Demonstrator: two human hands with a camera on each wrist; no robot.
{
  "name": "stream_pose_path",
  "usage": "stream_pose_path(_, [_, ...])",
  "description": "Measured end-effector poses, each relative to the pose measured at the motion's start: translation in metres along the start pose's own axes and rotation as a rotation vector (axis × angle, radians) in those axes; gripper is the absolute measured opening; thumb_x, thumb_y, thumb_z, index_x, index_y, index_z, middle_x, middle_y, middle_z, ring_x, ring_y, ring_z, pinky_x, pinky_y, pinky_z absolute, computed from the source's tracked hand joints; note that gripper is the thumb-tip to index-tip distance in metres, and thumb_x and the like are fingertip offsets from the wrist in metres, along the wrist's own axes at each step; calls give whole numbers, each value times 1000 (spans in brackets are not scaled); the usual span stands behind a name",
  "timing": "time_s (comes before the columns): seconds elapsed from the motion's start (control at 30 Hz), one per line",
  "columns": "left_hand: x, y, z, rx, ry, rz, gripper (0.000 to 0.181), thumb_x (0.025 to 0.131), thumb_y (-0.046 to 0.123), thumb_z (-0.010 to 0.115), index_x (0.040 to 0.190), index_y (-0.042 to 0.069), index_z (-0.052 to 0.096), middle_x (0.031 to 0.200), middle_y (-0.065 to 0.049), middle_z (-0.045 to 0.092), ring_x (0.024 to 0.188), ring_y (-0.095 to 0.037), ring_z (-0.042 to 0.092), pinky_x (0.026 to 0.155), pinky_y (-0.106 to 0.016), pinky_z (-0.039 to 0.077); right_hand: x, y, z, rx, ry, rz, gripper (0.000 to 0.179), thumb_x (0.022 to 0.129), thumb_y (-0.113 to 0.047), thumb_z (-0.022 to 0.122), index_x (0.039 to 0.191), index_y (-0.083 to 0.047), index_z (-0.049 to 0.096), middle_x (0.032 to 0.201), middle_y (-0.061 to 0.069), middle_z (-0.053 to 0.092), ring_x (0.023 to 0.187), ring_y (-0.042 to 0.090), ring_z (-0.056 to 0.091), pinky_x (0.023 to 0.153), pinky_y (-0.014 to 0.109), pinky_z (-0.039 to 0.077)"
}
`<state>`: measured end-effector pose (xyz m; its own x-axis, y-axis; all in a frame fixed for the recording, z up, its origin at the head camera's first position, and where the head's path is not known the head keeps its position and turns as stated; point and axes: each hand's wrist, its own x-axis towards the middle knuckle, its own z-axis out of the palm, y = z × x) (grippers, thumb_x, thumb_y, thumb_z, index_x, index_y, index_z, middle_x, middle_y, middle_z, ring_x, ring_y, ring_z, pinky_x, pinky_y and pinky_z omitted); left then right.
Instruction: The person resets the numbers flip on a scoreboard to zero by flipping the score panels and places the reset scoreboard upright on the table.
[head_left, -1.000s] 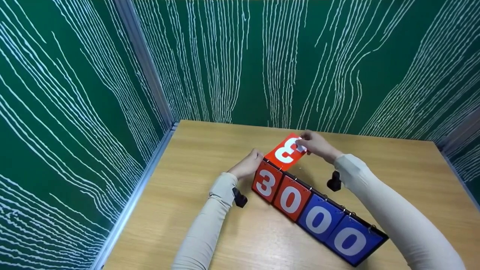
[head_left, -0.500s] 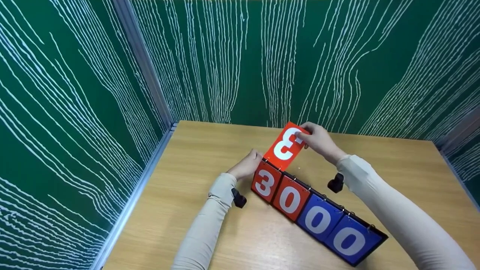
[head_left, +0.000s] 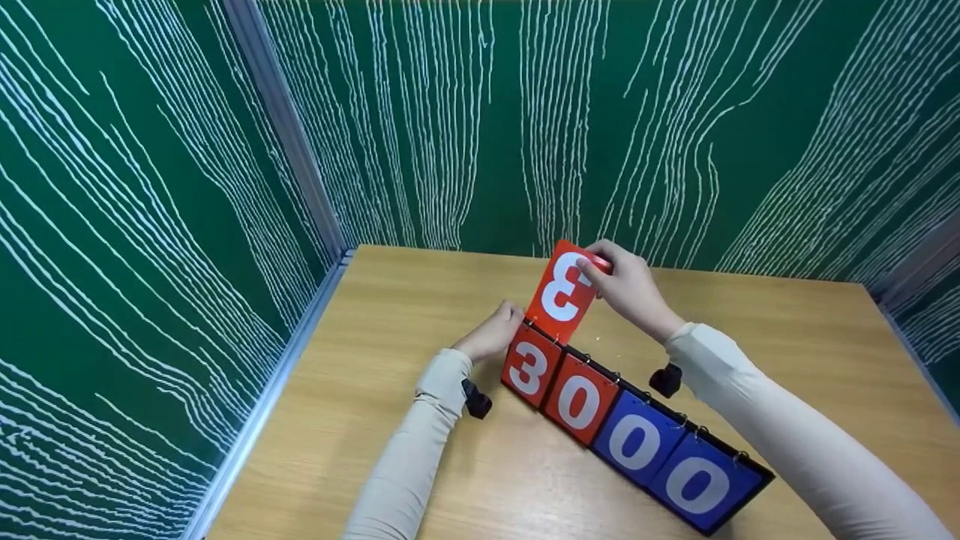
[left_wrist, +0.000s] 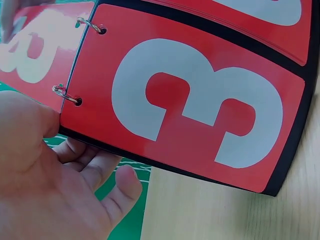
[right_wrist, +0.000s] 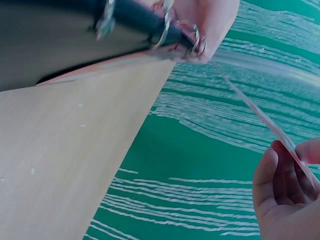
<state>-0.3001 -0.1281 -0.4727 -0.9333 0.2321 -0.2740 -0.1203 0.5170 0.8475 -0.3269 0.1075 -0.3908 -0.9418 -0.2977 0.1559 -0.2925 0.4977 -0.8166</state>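
Observation:
A tabletop flip scoreboard (head_left: 637, 442) stands at a slant, its red and blue number cards reading 3, 0, 0, 0. My left hand (head_left: 491, 335) grips its upper left corner; in the left wrist view the thumb side lies at the ring edge, with fingers behind the black board. Between right thumb and fingers, my right hand (head_left: 630, 285) pinches a red number card (head_left: 551, 307) by its free end. That card is raised above the ring edge and shows an upside-down 3. Edge-on, the same card (right_wrist: 265, 117) appears thin in the right wrist view.
The wooden table (head_left: 360, 375) extends around the scoreboard. Green walls (head_left: 502, 210) with white wavy lines rise behind the table and on its left. A small black wrist camera (head_left: 478, 401) sits at the left cuff and another camera (head_left: 666, 381) at the right.
My right hand has moved left and a little farther away, swinging the pinched card up over the ring edge. The left hand and scoreboard have stayed nearly in place.

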Motion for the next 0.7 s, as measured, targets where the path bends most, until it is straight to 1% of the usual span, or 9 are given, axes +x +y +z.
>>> stream_pose_path(0.13, [1,-1,0,17,12,58,39,112,38,25,130,9,43,128,-14,52,135,-25,48,121,-45,32,-3,-10,5,-7,-3,-48,36,103,-43,57,123,-14,59,117,10,68,101,25,66,83,35,56])
stream_pose_path(0.27, [0,-2,0,26,7,74,38,112,37,26,132,9,43,129,-14,53,134,-26,49,121,-46,33,-7,-20,11,-14,-9,-83,32,103,-41,58,121,-15,61,114,9,70,98,23,68,84,37,58])
stream_pose_path(0.33, [-1,-2,0,29,0,79,39,112,38,26,133,9,43,131,-14,53,134,-26,50,120,-46,34,-10,-24,14,-26,-18,-99,30,103,-39,59,121,-15,63,113,9,71,96,22,68,83,36,58])
stream_pose_path(0.43, [-2,-3,-1,28,-12,80,41,112,42,26,132,10,42,132,-13,53,133,-25,51,119,-46,36,-15,-31,18,-46,-31,-123,26,103,-33,60,121,-15,64,110,8,71,89,21,67,78,34,57])
stream_pose_path(0.6, [-2,-4,-2,-3,-31,86,44,110,49,26,124,10,42,128,-13,51,129,-26,50,116,-45,37,-26,-41,28,-89,-46,-198,20,101,-25,63,118,-14,66,108,7,72,86,20,67,73,29,56])
stream_pose_path(0.63, [-2,-3,-2,-10,-36,90,44,109,50,28,126,12,41,129,-12,51,130,-25,49,116,-45,37,-29,-43,30,-95,-50,-216,19,101,-25,63,117,-14,67,108,6,72,86,19,68,72,28,57])
stream_pose_path(0.7, [-1,-4,-2,-34,-51,119,45,109,50,30,133,14,39,132,-10,50,131,-24,49,116,-45,37,-33,-46,35,-107,-60,-247,17,101,-25,63,114,-15,68,103,4,71,82,17,66,68,26,55])
